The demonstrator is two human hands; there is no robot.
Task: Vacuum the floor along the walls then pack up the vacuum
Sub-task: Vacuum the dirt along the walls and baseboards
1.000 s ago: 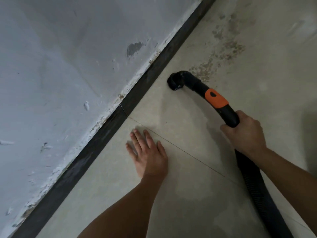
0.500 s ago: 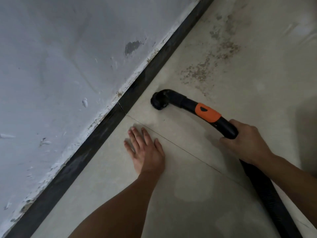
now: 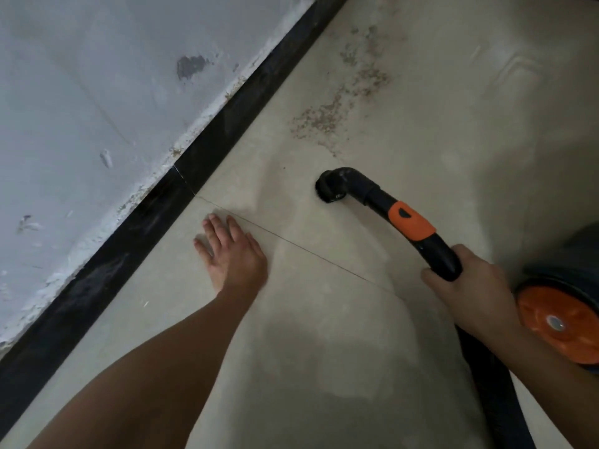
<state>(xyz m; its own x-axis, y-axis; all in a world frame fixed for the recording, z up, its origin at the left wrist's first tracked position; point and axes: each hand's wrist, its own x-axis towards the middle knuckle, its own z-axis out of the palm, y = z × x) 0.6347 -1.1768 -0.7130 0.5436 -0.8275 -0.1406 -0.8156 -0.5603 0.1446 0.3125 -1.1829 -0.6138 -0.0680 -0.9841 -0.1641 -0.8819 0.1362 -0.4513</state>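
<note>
vacuum nozzle (image 3: 335, 186) sits on the floor (image 3: 324, 335); right hand (image 3: 473, 293), grip clamped round its handle (image 3: 437, 254); left hand (image 3: 233, 254) lies flat on the floor, grip apart.

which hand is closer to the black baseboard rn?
Left. The left hand lies flat on the floor just short of the baseboard, not touching it. The right hand grips the vacuum hose handle, much farther out.
</note>
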